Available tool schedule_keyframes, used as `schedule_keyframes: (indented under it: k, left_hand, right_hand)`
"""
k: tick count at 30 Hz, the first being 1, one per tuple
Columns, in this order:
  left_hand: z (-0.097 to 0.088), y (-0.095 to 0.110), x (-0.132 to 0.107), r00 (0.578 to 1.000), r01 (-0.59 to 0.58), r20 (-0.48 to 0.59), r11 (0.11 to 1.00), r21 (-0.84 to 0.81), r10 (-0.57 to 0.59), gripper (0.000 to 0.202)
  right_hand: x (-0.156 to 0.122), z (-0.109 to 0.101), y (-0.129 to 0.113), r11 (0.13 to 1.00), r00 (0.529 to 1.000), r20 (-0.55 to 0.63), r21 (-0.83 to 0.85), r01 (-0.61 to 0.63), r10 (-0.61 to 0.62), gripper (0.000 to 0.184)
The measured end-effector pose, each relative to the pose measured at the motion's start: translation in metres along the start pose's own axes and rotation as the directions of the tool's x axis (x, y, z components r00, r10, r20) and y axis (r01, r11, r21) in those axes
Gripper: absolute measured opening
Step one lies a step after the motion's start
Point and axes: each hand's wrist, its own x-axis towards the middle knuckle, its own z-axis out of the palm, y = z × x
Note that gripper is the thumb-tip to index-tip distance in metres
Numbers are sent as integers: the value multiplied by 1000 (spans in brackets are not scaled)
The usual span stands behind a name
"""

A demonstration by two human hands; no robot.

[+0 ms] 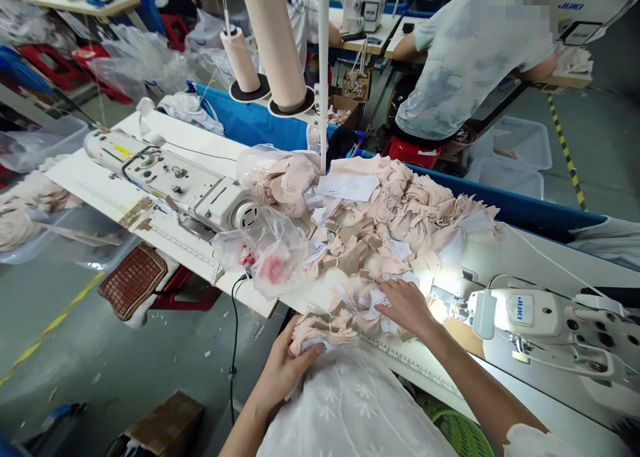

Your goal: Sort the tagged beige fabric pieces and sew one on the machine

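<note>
Ruffled pale-peach fabric bundle (323, 325), apparently tied, near a white dotted paper slip (375, 301).

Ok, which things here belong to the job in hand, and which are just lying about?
Likely part of the job:
pale pink cloth bundle, in the left hand
printed paper slip, at the right hand
pale pink cloth heap

Apparently just lying about:
clear plastic bag
brown cushion
cardboard box

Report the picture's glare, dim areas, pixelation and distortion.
Head view: glare whitens the table near the right hand; head view, lower left: the floor is dimmer; head view, top right: pixelation covers part of a co-worker; head view, edges: things look stretched.
</note>
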Motion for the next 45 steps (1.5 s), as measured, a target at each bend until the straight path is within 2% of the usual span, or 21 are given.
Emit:
schedule_keyframes:
  k: [4, 10, 15, 17, 20, 24, 28, 31, 33, 35, 38, 41, 45]
  left_hand:
    - [-1, -3, 4, 999, 43, 20, 998, -35, -42, 56]
    - [4, -3, 5, 998, 28, 56, 999, 27, -29, 58]
    - [12, -2, 2, 993, 32, 107, 993, 114, -45, 55]
    - [17, 0, 0, 989, 38, 134, 989, 144, -58, 55]
    - [26, 9, -1, 965, 37, 247, 974, 225, -94, 52]
    - [41, 23, -4, 914, -32, 389, 932, 360, -119, 38]
    - [55, 27, -7, 880, -152, 467, 881, 448, -86, 38]
    - [64, 26, -7, 866, -211, 497, 858, 469, -59, 39]
    - [68, 23, -6, 858, -226, 509, 847, 482, -61, 38]
    - [71, 19, -8, 861, -236, 504, 826, 512, -66, 41]
    - [76, 8, -13, 884, -239, 461, 779, 580, -72, 44]
    - [81, -1, -20, 904, -232, 424, 768, 597, -57, 44]
    - [90, -3, -25, 898, -272, 441, 766, 583, -16, 41]
  right_hand:
    - [2, 7, 3, 997, 996, 50, 30, -69, 68, 25]
    - [0, 11, 19, 969, 990, 89, 215, -124, 107, 16]
    - [-11, 9, 29, 923, 997, -8, 378, -69, 78, 6]
    - [-16, 9, 32, 892, 996, -49, 450, -45, 75, 10]
    - [-23, 8, 37, 832, 993, -87, 554, -19, 80, 23]
    - [-33, 5, 42, 764, 984, -145, 646, 14, 104, 24]
    - [-48, -3, 33, 674, 951, -263, 734, 87, 163, 39]
    - [-60, -5, 13, 684, 950, -301, 710, 167, 81, 55]
    - [-66, -1, -4, 699, 958, -283, 677, 231, -43, 49]
    - [-72, 4, -17, 669, 952, -258, 679, 301, -166, 36]
    - [-84, 9, -25, 555, 930, -253, 748, 364, -268, 24]
    - [-98, 10, -21, 433, 917, -270, 818, 379, -292, 22]
    - [-110, 11, -10, 302, 935, -218, 904, 301, -280, 26]
